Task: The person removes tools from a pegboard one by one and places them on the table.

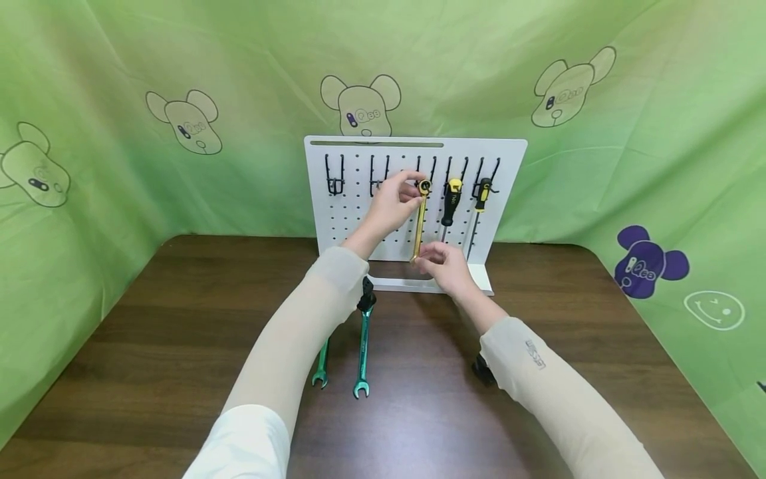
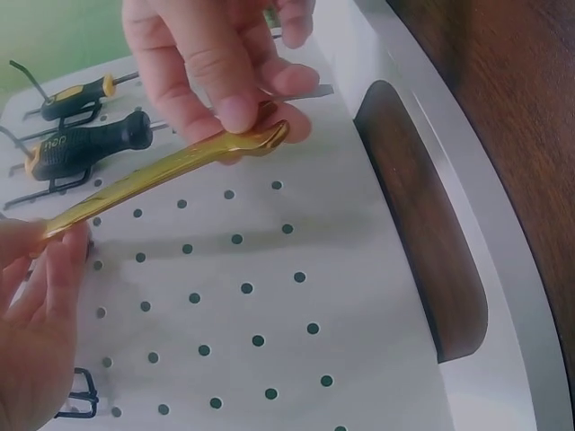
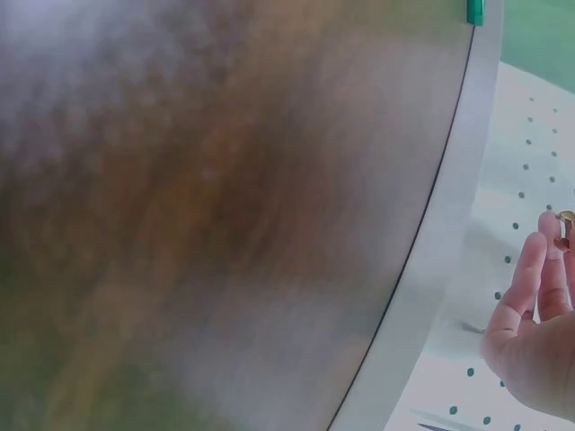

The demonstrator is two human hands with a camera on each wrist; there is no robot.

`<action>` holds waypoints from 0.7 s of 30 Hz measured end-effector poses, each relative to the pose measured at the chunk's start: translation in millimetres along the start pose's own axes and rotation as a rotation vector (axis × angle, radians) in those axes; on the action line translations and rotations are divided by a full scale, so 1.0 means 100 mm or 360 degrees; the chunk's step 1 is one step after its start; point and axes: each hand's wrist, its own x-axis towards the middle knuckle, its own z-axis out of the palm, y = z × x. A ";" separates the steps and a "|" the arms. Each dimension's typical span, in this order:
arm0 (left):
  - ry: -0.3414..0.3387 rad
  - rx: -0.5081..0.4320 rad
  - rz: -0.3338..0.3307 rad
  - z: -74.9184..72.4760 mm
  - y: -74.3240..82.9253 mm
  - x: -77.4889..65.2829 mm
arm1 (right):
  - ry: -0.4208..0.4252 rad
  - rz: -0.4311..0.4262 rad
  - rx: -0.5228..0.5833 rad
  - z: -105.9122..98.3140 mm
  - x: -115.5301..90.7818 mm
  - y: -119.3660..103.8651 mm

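Note:
A gold combination wrench (image 1: pixel 420 226) is held upright in front of a white pegboard (image 1: pixel 395 246), ring end up. My left hand (image 1: pixel 389 205) pinches it near the ring end. At the lower, open-jawed end my right hand (image 1: pixel 445 267) pinches it between thumb and fingers. The left wrist view shows the gold wrench (image 2: pixel 153 184) with a hand at each end. In the right wrist view my right hand (image 3: pixel 539 332) is at the right edge, with a small piece of the wrench (image 3: pixel 565 232) beside the fingertips.
Two black-and-yellow screwdrivers, a thick one (image 1: pixel 451 201) and a thin one (image 1: pixel 481 196), hang on hooks at the pegboard's right. Black double hooks (image 1: pixel 335 183) line its upper part. Two green wrenches (image 1: pixel 363 352) lie near my left forearm. A black object (image 1: pixel 482 370) shows partly by my right sleeve.

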 end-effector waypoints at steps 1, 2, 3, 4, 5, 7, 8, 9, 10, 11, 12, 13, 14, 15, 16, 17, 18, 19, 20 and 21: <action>0.0009 0.0009 0.0000 0.01 0.00 0.00 | -0.0006 -0.0005 0.0004 0.00 -0.01 0.00; 0.0018 0.0017 0.0001 0.01 0.00 0.00 | -0.0012 -0.0009 0.0012 0.00 -0.02 -0.01; 0.0027 0.0026 0.0002 0.02 0.00 0.00 | -0.0019 -0.0012 0.0018 0.00 -0.03 -0.01; 0.0036 0.0033 0.0004 0.02 0.00 0.00 | -0.0020 -0.0011 0.0023 0.00 -0.04 -0.02; 0.0044 0.0041 0.0005 0.03 0.00 0.00 | -0.0023 -0.0013 0.0030 0.00 -0.05 -0.03; 0.0059 0.0043 0.0017 0.03 0.00 -0.01 | -0.0028 -0.0019 0.0038 0.00 -0.07 -0.03; 0.0066 0.0040 0.0023 0.03 0.00 -0.01 | -0.0028 -0.0024 0.0043 0.00 -0.07 -0.04; 0.0071 0.0039 0.0028 0.03 0.00 -0.01 | -0.0028 -0.0028 0.0046 0.00 -0.08 -0.04; 0.0077 0.0037 0.0032 0.03 0.00 -0.01 | -0.0029 -0.0035 0.0050 0.00 -0.08 -0.04; 0.0081 0.0035 0.0039 0.03 0.00 -0.02 | -0.0029 -0.0040 0.0051 0.00 -0.09 -0.04; 0.0085 0.0032 0.0044 0.03 0.00 -0.02 | -0.0027 -0.0046 0.0048 0.00 -0.09 -0.05; 0.0088 0.0034 0.0050 0.03 0.00 -0.02 | -0.0024 -0.0051 0.0046 0.00 -0.10 -0.05; 0.0088 0.0034 0.0049 0.03 0.00 -0.02 | -0.0023 -0.0056 0.0044 0.00 -0.10 -0.05; 0.0088 0.0034 0.0048 0.03 0.00 -0.02 | -0.0022 -0.0064 0.0038 0.00 -0.11 -0.05; 0.0088 0.0033 0.0048 0.03 0.01 -0.02 | -0.0023 -0.0070 0.0035 0.00 -0.11 -0.06; 0.0087 0.0032 0.0048 0.03 0.01 -0.02 | -0.0023 -0.0073 0.0029 0.00 -0.12 -0.06; 0.0086 0.0031 0.0049 0.03 0.01 -0.02 | -0.0025 -0.0076 0.0024 -0.01 -0.12 -0.06; 0.0087 0.0028 0.0053 0.03 0.01 -0.02 | -0.0027 -0.0078 0.0023 -0.01 -0.13 -0.06; 0.0087 0.0026 0.0053 0.03 0.01 -0.02 | -0.0030 -0.0084 0.0026 -0.02 -0.13 -0.06; 0.0090 0.0028 0.0056 0.03 0.01 -0.02 | -0.0034 -0.0086 0.0029 -0.02 -0.14 -0.06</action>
